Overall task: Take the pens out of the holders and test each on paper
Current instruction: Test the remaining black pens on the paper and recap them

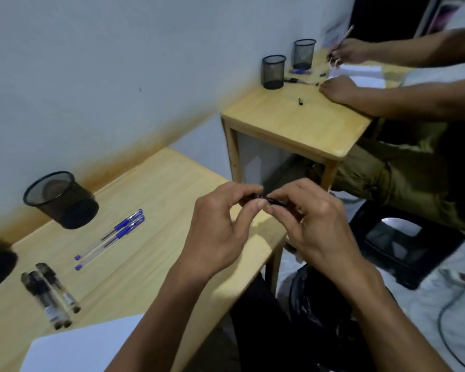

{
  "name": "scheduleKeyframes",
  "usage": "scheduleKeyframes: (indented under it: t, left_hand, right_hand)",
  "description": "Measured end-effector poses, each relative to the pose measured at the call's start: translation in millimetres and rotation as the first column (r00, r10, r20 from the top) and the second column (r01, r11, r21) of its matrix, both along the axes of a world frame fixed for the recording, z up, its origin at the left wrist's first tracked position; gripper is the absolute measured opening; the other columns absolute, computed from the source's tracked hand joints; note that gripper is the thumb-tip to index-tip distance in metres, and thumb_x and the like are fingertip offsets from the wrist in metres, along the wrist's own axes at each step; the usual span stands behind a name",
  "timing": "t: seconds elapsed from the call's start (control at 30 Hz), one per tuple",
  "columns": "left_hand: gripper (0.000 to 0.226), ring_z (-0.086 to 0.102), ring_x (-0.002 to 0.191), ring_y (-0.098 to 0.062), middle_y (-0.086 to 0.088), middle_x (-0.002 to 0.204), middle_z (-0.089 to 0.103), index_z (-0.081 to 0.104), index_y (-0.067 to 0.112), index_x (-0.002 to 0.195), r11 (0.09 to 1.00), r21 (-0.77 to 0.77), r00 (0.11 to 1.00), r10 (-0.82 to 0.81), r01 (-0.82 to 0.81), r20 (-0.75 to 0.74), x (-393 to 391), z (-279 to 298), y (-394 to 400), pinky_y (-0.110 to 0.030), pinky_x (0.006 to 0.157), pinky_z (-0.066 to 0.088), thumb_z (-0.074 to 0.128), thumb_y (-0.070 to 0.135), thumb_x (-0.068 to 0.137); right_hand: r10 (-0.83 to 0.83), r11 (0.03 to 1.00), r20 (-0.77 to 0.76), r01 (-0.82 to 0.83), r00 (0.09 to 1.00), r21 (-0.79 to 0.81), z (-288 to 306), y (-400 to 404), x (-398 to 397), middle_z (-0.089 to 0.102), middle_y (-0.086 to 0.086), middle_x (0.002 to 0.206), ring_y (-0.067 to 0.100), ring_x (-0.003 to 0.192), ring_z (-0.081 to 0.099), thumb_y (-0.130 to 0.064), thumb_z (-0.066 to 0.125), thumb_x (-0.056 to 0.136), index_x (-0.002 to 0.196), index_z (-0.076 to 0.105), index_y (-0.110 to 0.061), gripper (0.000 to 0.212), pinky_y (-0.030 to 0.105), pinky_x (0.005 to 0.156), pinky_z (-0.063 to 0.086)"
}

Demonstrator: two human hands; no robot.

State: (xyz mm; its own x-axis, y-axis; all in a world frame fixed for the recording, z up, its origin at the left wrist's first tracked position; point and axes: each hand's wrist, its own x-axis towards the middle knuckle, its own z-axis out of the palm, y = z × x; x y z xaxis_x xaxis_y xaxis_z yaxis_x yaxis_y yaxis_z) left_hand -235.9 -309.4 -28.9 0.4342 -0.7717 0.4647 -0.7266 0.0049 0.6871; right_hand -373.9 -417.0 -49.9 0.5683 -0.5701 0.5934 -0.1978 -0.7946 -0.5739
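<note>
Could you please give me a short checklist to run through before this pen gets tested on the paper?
1. Pen held: ok, left hand and right hand both pinch it.
2. Cap off: cannot tell, fingers hide it.
3. Paper within reach: ok, lying on the near table.
4. Paper unobstructed: ok, nothing lies on its visible part.
5. Holder emptied: ok, no pens stick out.
6. Other pens sorted: ok, blue pens and black pens lie apart.

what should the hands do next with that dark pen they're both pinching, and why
Probably pull the dark pen uncapped and bring it down to the white paper. Left hand and right hand pinch it mid-air off the table's edge, and no marks show on the sheet.
</note>
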Motion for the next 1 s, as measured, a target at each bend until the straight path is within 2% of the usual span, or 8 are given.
scheduleKeyframes:
  t: [0.17,0.37,0.5,0.63,0.7,0.83,0.9,1.0]
  left_hand:
    - [0.052,0.057,0.117,-0.010,0.002,0.130,0.061,0.056,0.021,0.139,0.982,0.181,0.998,0.044,-0.052,0.049,-12,-24,-17,-0.028,0.099,0.044,0.063,0.044,0.094]
    - [0.064,0.032,0.145,-0.028,-0.010,0.155,0.040,0.042,0.017,0.149,0.871,0.450,0.965,0.092,-0.197,0.244,-16,-74,-43,-0.050,0.118,0.026,0.043,0.057,0.098]
    - [0.071,0.030,0.144,-0.030,-0.012,0.153,0.040,0.045,0.016,0.144,0.805,0.516,0.922,0.097,-0.294,0.374,-15,-87,-54,-0.057,0.114,0.025,0.029,0.065,0.095]
    - [0.074,0.022,0.149,-0.028,-0.011,0.159,0.032,0.040,0.017,0.148,0.782,0.524,0.908,0.123,-0.338,0.401,-15,-91,-56,-0.056,0.118,0.019,0.026,0.067,0.095]
    - [0.075,0.018,0.151,-0.027,-0.010,0.161,0.029,0.038,0.018,0.149,0.778,0.523,0.899,0.120,-0.348,0.420,-16,-92,-55,-0.056,0.120,0.016,0.023,0.068,0.096]
    - [0.077,0.012,0.153,-0.026,-0.009,0.164,0.023,0.032,0.019,0.153,0.759,0.543,0.893,0.111,-0.359,0.435,-17,-94,-55,-0.055,0.121,0.012,0.018,0.069,0.096]
    - [0.077,0.012,0.153,-0.026,-0.008,0.164,0.023,0.032,0.020,0.153,0.756,0.548,0.893,0.107,-0.359,0.437,-17,-95,-56,-0.055,0.121,0.011,0.018,0.070,0.096]
    - [0.078,0.012,0.153,-0.026,-0.009,0.164,0.023,0.031,0.019,0.153,0.750,0.551,0.890,0.107,-0.364,0.443,-16,-96,-57,-0.055,0.121,0.012,0.017,0.070,0.096]
  right_hand:
    - [-0.252,0.945,0.123,0.217,0.960,0.244,4,-6,-41,0.069,-0.002,0.092,0.007,0.079,0.064,-0.027,0.072,0.092,0.102,0.069,-0.017,0.014,0.017,0.067,0.051]
    - [-0.523,0.800,0.239,0.374,0.819,0.469,-16,-25,-77,0.066,0.000,0.101,0.009,0.085,0.063,-0.034,0.071,0.092,0.095,0.065,-0.029,0.008,0.007,0.065,0.046]
    - [-0.624,0.701,0.165,0.455,0.763,0.549,-59,-39,-86,0.059,-0.001,0.112,0.015,0.099,0.062,-0.030,0.072,0.092,0.094,0.064,-0.025,0.010,0.004,0.070,0.045]
    - [-0.658,0.620,0.031,0.518,0.753,0.589,-122,-50,-86,0.059,-0.005,0.112,0.018,0.105,0.063,-0.030,0.074,0.090,0.091,0.063,-0.027,0.012,0.037,0.091,0.054]
    - [-0.656,0.569,-0.045,0.533,0.753,0.626,-149,-49,-87,0.060,-0.004,0.113,0.023,0.112,0.063,-0.030,0.074,0.090,0.090,0.062,-0.028,0.012,0.045,0.097,0.052]
    - [-0.637,0.494,-0.179,0.576,0.750,0.652,-188,-45,-91,0.062,0.001,0.107,0.029,0.112,0.063,-0.027,0.073,0.091,0.088,0.062,-0.023,0.013,0.041,0.096,0.050]
    - [-0.622,0.466,-0.248,0.606,0.743,0.645,-201,-47,-95,0.066,0.007,0.110,0.031,0.111,0.064,-0.027,0.074,0.090,0.096,0.068,-0.017,0.014,0.038,0.096,0.050]
    - [-0.567,0.396,-0.348,0.618,0.747,0.679,-205,-49,-99,0.061,0.011,0.136,0.030,0.129,0.055,-0.029,0.076,0.088,0.128,0.064,-0.013,0.044,0.044,0.110,0.044]
